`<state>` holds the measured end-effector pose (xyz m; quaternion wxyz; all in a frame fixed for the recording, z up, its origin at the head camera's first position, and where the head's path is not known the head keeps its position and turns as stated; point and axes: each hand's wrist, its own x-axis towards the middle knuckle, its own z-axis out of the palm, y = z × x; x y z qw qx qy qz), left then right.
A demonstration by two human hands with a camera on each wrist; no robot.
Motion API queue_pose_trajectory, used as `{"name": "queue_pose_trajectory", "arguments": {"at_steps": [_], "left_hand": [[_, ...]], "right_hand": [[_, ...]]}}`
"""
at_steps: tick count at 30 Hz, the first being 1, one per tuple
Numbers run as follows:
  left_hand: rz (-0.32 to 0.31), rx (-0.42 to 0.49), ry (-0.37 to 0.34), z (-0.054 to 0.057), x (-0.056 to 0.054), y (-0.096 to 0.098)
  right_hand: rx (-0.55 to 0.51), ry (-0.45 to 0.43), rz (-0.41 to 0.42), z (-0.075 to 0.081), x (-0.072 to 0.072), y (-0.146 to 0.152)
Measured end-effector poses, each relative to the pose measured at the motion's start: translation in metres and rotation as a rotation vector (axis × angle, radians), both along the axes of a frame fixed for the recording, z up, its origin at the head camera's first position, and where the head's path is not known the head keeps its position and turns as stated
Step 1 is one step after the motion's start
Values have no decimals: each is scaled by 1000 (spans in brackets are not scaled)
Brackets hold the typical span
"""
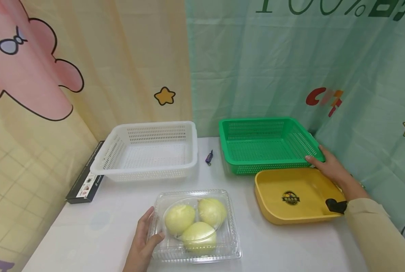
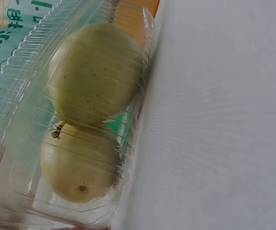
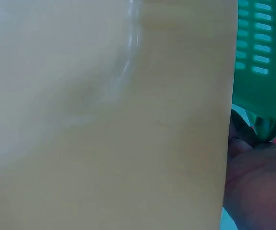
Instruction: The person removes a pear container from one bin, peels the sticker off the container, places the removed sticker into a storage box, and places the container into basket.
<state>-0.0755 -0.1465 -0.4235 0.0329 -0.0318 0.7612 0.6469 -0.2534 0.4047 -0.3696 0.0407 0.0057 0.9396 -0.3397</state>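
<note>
A clear plastic clamshell box point(image 1: 235, 236) with three pale yellow-green fruits point(image 1: 180, 219) inside lies at the front middle, its lid down. My left hand point(image 1: 144, 241) grips the box's left side, thumb over the edge. Two of the fruits point(image 2: 95, 72) show through the plastic in the left wrist view, one with a short stem. At the back right my right hand point(image 1: 330, 166) grips the front right corner of a green slotted basket point(image 1: 270, 164), which holds nothing. In the right wrist view that hand point(image 3: 262, 184) is partly hidden behind the yellow tray point(image 3: 185, 143).
The yellow tray point(image 1: 270, 189) stands in front of the green basket, below my right forearm. A white slotted basket point(image 1: 148, 173) stands at the back left, beside a long black box point(image 1: 87, 185). Between the baskets lies a small purple object point(image 1: 209, 156). Printed curtains point(image 1: 138, 56) enclose the table.
</note>
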Motion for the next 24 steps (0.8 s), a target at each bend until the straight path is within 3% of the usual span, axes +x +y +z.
{"name": "queue_pose_trajectory", "arguments": {"at_steps": [6,18,24], "left_hand": [[-22,63,-33,-1,-1,0],[-53,83,112,2,4,0],[-51,97,83,7,5,2]], "right_hand": [[-16,6,4,0,0,0],[-59,-13,-8,-1,2,-2],[-53,-16,-3,0,1,-2]]}}
